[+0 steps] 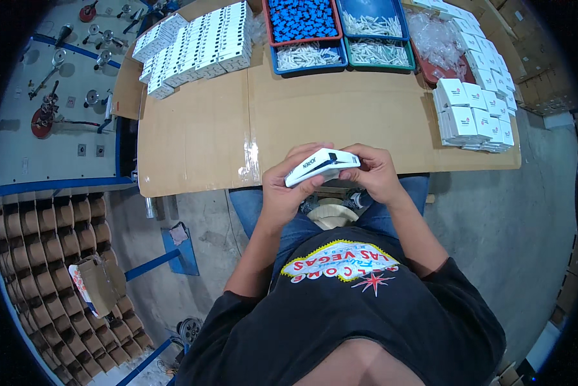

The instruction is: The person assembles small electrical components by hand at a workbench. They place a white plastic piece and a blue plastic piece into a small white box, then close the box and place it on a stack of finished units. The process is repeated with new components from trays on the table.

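Head view: a brown, cardboard-topped table (196, 141) stretches ahead of the left hand (284, 186) and right hand (380, 175); stacked white rectangular boxes (205, 48) stand beyond the left hand; both hands grip one small white angular box (319, 165) between them.

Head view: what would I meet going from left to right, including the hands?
Pale wall panel, left stacks of white cartons, left hand, held white box, right hand, right stacks of white cartons.

Even light, white glare on tape (252, 154), black fisheye vignetting.
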Available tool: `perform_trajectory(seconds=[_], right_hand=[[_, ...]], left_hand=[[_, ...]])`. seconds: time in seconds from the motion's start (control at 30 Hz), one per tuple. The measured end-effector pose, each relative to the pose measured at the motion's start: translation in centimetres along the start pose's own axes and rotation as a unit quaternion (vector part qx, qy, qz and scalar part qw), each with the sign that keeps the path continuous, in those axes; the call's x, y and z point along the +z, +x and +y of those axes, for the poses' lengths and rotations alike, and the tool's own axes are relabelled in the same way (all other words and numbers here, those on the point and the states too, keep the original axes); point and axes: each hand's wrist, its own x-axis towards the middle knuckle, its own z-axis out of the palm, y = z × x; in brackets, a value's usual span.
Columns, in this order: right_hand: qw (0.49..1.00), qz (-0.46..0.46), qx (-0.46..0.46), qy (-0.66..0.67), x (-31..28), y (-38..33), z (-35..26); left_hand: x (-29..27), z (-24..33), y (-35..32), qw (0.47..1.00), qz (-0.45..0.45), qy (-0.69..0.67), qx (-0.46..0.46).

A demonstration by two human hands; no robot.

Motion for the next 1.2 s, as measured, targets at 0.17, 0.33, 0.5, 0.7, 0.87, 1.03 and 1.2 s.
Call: perform_trajectory(seconds=[0.17,0.33,0.5,0.7,0.87,1.03,1.2], right_hand=[[1.000,0.000,-0.026,0.002,0.1,0.1,0.1],[1.000,-0.011,0.001,-0.008,-0.2,0.1,-0.1],[0.998,-0.018,-0.003,-0.057,-0.1,0.2,-0.7],[0.947,0.003,-0.201,-0.249,2.3,1.0,-4.4],[0.967,-0.035,-0.166,-0.189,2.4,1.4,-3.9],[0.973,-0.031,-0.145,-0.174,2.3,1.1,-3.7],[0.975,0.003,-0.170,-0.146,2.7,1.4,-3.2]], left_hand=[[0.5,0.8,-0.5,1.000,-0.002,0.013,-0.021],[0.5,1.0,-0.6,0.999,-0.002,0.024,-0.031],[0.6,0.7,-0.3,1.000,0.002,0.030,-0.008],[0.7,1.0,-0.6,0.998,0.001,0.041,-0.044],[0.4,-0.1,-1.1,0.997,0.001,0.067,-0.025],[0.5,-0.2,-1.2,0.996,0.006,0.081,-0.026],[1.3,0.2,-1.0,0.996,0.035,0.056,-0.063]])
